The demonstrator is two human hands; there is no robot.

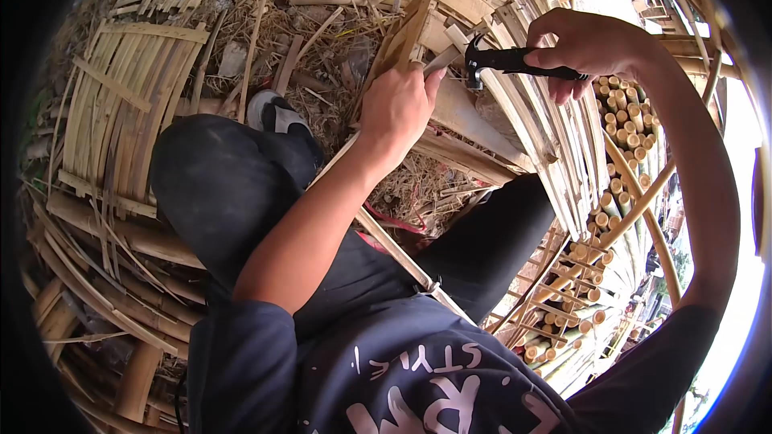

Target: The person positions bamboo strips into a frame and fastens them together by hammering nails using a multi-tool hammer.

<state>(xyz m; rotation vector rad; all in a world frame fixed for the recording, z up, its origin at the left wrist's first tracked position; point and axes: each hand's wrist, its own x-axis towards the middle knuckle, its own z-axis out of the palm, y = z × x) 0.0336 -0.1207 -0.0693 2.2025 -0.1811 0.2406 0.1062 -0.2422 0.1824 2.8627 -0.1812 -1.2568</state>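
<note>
My right hand is wrapped around the black handle of a claw hammer. The hammer's dark metal head points left, a short gap away from my left hand. That left hand is closed at the edge of a wooden piece, fingers curled and thumb stretched toward the hammer. Whatever it grips is mostly hidden; a pale flat strip end shows beside the thumb. Long split bamboo slats run under the hammer and down to the right.
A slatted bamboo panel lies at the left. Stacked cut bamboo poles show their ends on the right, with crossing poles in front. Straw and scraps cover the ground. A thin strip crosses my lap.
</note>
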